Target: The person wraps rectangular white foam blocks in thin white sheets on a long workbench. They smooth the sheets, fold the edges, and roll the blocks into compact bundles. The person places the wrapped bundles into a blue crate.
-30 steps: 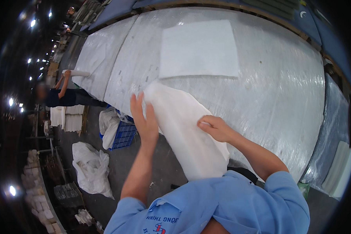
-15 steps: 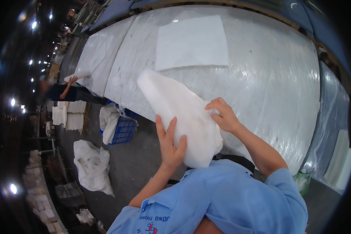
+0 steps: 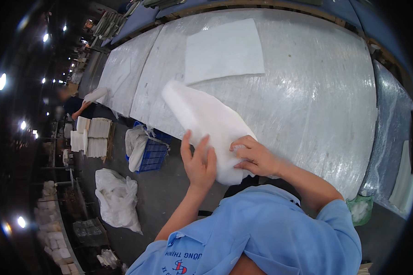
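Observation:
A thick, soft piece of white wadding (image 3: 205, 112), folded over, slants across the near edge of the plastic-wrapped table (image 3: 307, 105) toward my body. On its left side lies my left hand (image 3: 199, 166), fingers stretched and spread against the surface. My right hand (image 3: 253, 156) is closed in a pinch on the near right part of the wadding, bunching it between thumb and fingers. Farther back, a flat rectangular white wadding sheet (image 3: 225, 50) rests on the table, apart from both hands.
Left of the table are a blue plastic crate (image 3: 152, 155) with white material, a white plastic bag (image 3: 117, 199) on the floor and stacked pale sheets (image 3: 98, 137). Another person (image 3: 80, 107) handles a white roll at the table's far left. A green bag (image 3: 361, 210) hangs at right.
My right hand has moved left and down across the wadding, whose near end has drawn up into a smaller bunch. My left hand stays against the left side. The view has shifted slightly.

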Motion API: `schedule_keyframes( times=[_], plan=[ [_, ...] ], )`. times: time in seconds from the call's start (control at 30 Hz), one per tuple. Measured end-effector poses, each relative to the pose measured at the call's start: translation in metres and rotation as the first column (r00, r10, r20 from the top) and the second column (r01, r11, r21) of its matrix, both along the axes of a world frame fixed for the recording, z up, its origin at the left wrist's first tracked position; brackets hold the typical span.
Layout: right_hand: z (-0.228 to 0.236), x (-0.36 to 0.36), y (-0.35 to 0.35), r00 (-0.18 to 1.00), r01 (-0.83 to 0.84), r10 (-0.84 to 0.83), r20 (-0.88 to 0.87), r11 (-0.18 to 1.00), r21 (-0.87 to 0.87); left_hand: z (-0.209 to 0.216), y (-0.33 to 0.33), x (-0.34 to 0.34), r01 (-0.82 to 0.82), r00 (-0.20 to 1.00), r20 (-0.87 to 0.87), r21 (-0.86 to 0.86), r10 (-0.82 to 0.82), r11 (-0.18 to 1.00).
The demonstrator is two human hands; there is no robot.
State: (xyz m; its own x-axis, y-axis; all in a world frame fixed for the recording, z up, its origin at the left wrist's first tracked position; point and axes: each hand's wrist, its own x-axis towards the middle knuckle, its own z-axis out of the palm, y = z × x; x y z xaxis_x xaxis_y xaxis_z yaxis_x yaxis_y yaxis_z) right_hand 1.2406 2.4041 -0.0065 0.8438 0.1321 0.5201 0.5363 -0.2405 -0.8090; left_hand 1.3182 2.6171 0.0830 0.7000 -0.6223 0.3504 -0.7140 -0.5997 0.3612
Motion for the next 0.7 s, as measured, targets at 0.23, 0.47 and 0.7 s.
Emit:
schedule_keyframes(
  times=[0.23, 0.47, 0.7],
  plan=[
    [0.008, 0.033, -0.023, 1.0, 0.021, -0.022, -0.006, 0.974, -0.225, 0.024, -0.013, -0.023, 0.195, 0.98, -0.062, 0.145, -0.188, 0.97],
    [-0.019, 0.036, 0.018, 0.999, 0.021, -0.027, -0.043, 0.993, -0.117, 0.006, -0.011, -0.009, 0.096, 0.995, -0.033, 0.195, -0.091, 0.976],
    [-0.109, 0.078, -0.025, 0.67, 0.535, -0.484, -0.563, 0.841, -0.086, 0.0, -0.036, -0.005, 0.082, 0.996, -0.008, 0.281, -0.084, 0.956]
  ],
)
